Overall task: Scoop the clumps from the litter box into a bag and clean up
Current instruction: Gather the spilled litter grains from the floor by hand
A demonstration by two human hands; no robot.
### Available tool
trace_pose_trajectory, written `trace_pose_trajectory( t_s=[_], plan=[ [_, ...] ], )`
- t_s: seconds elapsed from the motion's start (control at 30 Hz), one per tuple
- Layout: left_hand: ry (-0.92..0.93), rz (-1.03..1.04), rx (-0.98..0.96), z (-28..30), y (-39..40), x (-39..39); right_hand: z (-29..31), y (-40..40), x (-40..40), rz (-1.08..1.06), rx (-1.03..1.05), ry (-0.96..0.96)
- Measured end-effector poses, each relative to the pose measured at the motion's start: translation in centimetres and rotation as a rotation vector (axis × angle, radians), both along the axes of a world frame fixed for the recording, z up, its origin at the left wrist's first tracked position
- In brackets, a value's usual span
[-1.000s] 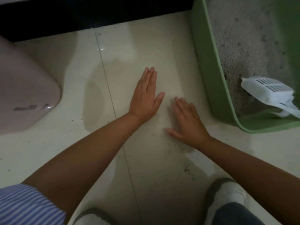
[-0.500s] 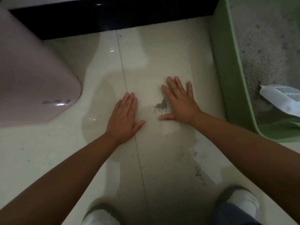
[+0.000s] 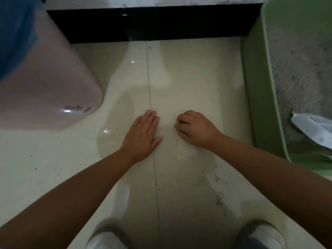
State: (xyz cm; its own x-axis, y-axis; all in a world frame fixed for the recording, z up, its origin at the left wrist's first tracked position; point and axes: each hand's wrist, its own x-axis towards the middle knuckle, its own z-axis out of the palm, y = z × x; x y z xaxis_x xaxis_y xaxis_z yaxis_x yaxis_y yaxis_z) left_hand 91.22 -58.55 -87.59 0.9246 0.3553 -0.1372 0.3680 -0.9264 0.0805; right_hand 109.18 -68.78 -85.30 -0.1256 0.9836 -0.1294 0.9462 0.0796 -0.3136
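The green litter box [image 3: 258, 97] stands at the right, filled with grey litter [image 3: 298, 72]. A white scoop [image 3: 312, 128] lies inside it near the front. My left hand [image 3: 142, 137] lies flat on the cream floor tile, fingers straight and together. My right hand [image 3: 195, 130] is just to its right, fingers curled under against the floor; a few dark grains show at the fingertips, and what it holds is hidden. Loose litter grains [image 3: 219, 200] are scattered on the floor nearer my feet.
A pink bin [image 3: 45, 90] stands at the left with something blue [image 3: 16, 29] above it. A black skirting strip [image 3: 152, 24] runs along the wall ahead. My two white shoes [image 3: 106, 239] are at the bottom edge.
The right hand was flat beside a small pile of litter; now its fingers are curled over that spot and the pile is out of sight. The left hand has slid closer to it.
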Motion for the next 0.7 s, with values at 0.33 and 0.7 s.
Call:
trace_pose_trajectory(
  t_s=[0.33,0.7],
  plan=[
    [-0.003,0.002,0.012,-0.5,0.0,-0.6,1.5,-1.1,1.3,-0.131,-0.055,-0.046],
    [0.113,0.015,-0.057,0.5,-0.2,-0.4,1.6,-0.5,0.2,-0.375,-0.230,0.112]
  ],
)
